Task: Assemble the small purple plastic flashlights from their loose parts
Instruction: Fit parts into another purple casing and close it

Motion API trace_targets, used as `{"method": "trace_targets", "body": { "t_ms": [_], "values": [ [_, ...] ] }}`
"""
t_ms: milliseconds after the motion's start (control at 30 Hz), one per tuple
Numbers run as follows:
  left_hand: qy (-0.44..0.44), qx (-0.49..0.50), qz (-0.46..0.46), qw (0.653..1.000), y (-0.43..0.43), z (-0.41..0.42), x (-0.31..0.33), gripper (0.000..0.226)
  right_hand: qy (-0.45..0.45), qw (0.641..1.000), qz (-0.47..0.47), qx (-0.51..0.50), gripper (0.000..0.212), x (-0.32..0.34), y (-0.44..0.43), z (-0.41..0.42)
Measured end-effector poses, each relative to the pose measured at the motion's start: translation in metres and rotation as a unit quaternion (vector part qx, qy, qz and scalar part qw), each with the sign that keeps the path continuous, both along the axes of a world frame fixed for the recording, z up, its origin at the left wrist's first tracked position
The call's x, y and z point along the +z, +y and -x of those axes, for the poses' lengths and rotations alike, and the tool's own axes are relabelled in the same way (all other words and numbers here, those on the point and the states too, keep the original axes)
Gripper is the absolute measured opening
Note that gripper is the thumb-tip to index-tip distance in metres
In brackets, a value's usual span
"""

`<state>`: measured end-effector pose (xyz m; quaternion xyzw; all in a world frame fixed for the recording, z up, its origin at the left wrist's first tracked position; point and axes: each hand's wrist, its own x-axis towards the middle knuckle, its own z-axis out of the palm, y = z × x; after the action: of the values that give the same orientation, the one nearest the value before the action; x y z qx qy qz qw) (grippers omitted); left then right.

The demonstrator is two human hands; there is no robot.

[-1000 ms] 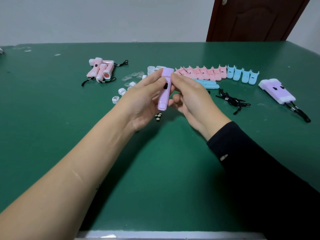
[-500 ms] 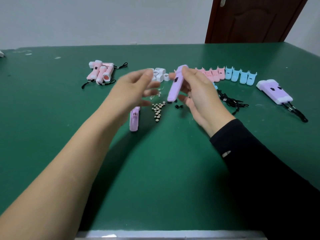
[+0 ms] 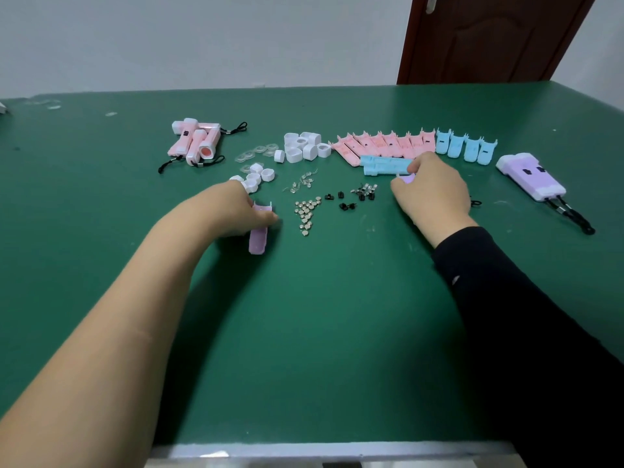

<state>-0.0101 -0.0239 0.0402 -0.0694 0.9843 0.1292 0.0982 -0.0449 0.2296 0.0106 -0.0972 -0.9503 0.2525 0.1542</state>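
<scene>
Now my left hand (image 3: 236, 211) lies over the upper end of a purple shell half (image 3: 258, 236) that is flat on the green table (image 3: 304, 332). My thumb presses against its right edge and the other fingers curl down over its left side, so I hold it in a narrow pinch. My right hand (image 3: 432, 192) is further away and to the right. Its fingers close around a purple flashlight body (image 3: 409, 178), and only a small pale corner of it shows under my fingertips. This hand is just beside two blue shells (image 3: 385, 165) that lie across the table.

Between my hands I see a small heap of button batteries (image 3: 306, 212), some black switches (image 3: 347, 201) and thin LEDs (image 3: 302, 182). Behind them stand white caps (image 3: 302, 146), a row of pink shell halves (image 3: 385, 143) and a row of blue shell halves (image 3: 466, 148). Finished pink flashlights (image 3: 196, 143) lie far left, and finished purple flashlights (image 3: 530, 177) lie far right, well apart from both hands.
</scene>
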Motion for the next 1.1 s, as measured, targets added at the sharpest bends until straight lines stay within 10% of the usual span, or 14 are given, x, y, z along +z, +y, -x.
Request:
{"method": "trace_targets", "body": {
  "t_ms": [200,400,500,633,1100],
  "values": [
    [0.085,0.017,-0.107,0.990,-0.003,0.004,0.000,0.038,-0.046,0.997,-0.055,-0.008,0.035,-0.003,0.000,0.003],
    [0.119,0.039,-0.471,0.873,0.006,0.002,0.005,0.014,-0.023,0.996,-0.087,0.004,0.040,-0.001,-0.006,-0.001],
    [0.095,0.031,-0.554,0.826,0.016,-0.002,0.006,0.007,0.085,0.989,0.046,0.114,0.023,0.008,-0.023,-0.007],
    [0.067,-0.012,-0.604,0.794,0.025,-0.008,0.007,0.007,0.010,0.933,0.243,0.264,0.014,0.014,-0.064,-0.030],
    [0.078,0.003,-0.591,0.802,0.021,-0.003,0.000,0.005,-0.012,0.912,0.273,0.305,0.017,0.009,-0.076,-0.039]
  ]
}}
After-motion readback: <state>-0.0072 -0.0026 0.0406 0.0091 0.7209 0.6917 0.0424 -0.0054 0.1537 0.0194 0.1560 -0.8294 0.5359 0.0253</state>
